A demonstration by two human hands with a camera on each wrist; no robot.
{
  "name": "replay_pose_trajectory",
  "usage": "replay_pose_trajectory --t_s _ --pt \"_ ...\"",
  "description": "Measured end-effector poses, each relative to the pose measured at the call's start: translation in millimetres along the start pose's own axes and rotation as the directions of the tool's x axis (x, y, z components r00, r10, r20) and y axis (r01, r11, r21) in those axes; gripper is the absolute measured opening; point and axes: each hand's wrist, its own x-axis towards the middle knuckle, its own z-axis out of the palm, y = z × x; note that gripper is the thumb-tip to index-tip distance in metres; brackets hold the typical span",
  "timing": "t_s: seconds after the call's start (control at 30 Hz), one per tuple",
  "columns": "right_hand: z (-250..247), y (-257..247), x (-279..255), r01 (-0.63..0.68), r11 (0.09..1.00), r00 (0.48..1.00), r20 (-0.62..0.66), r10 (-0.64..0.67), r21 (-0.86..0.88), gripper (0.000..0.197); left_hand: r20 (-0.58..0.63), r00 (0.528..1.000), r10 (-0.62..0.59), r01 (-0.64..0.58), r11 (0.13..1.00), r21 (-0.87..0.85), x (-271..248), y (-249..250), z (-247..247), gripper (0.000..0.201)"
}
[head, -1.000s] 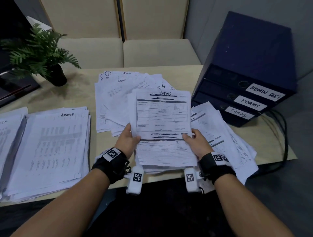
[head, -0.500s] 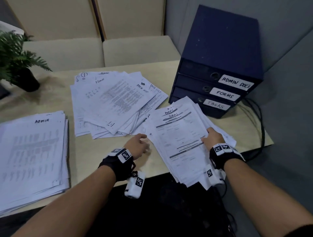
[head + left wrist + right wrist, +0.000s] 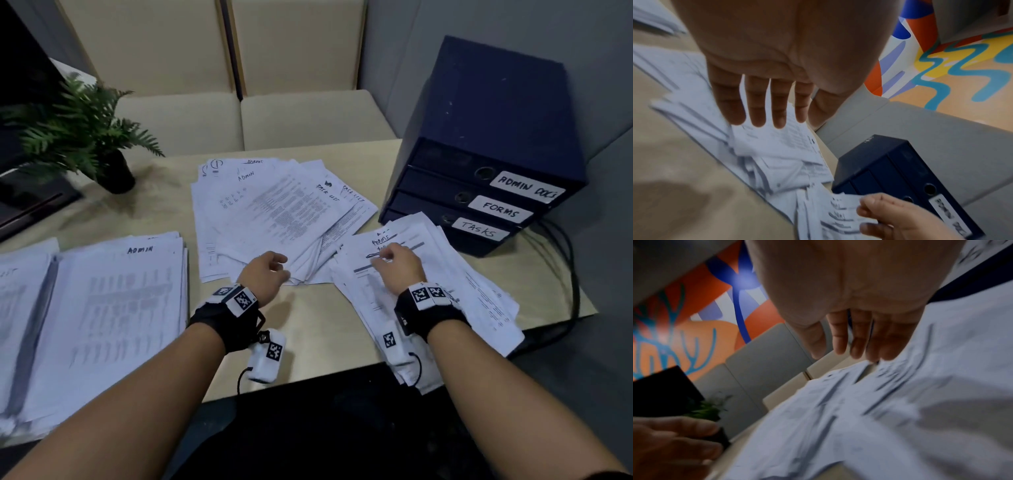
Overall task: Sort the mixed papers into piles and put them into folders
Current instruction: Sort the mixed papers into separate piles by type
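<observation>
A fanned mixed pile [image 3: 274, 212] of white papers lies mid-table. My left hand [image 3: 281, 265] hovers over its near edge, empty, with straight fingers [image 3: 758, 113] in the left wrist view. To the right lies a loose forms pile [image 3: 445, 284] marked "FORMS". My right hand [image 3: 387, 257] rests on its top sheet with fingers [image 3: 840, 340] extended, gripping nothing. Three dark blue folders [image 3: 486, 164] labelled ADMIN DOCS, FORMS and TASKS are stacked behind that pile. An "ADMIN" pile [image 3: 113, 308] sits at the left, beside another pile [image 3: 20, 291] at the far left.
A potted fern [image 3: 85, 137] stands at the back left beside a dark monitor [image 3: 24, 113]. Black cables [image 3: 565, 274] loop off the table's right edge. Bare table [image 3: 325, 329] shows between my wrists. A beige sofa [image 3: 239, 116] runs behind the table.
The sheaf of forms that both hands held up now lies on the forms pile at the right. My left hand let go and moved to the mixed pile; my right hand released it too.
</observation>
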Motion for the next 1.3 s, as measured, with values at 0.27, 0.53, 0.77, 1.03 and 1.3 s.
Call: replay_pose_trajectory --t_s 0.27,0.53,0.77,1.03,1.3 --pt "66 -80 -9 -0.189 0.856 0.972 0.218 0.092 0.482 0.01 -0.025 0.999 -0.026 0.028 0.993 0.118 25 -30 -54 0.037" --pt "90 -96 39 -0.297 0.848 0.955 0.156 0.254 0.438 0.041 0.02 0.996 -0.087 0.08 0.969 0.233 64 -23 -43 0.044" --pt "101 -89 102 -0.409 0.827 0.911 0.222 0.347 0.387 0.06 0.144 0.979 -0.144 0.081 0.925 0.372 81 -21 -19 0.048" --pt "94 -106 110 -0.304 0.91 0.946 0.204 0.253 0.281 0.026 0.114 0.981 -0.158 0.122 0.955 0.272 72 -20 -14 0.042" --pt "74 -85 70 -0.192 0.816 0.981 0.122 0.148 0.546 0.023 -0.25 0.947 -0.2 0.181 0.979 -0.095 62 -45 -58 0.059"
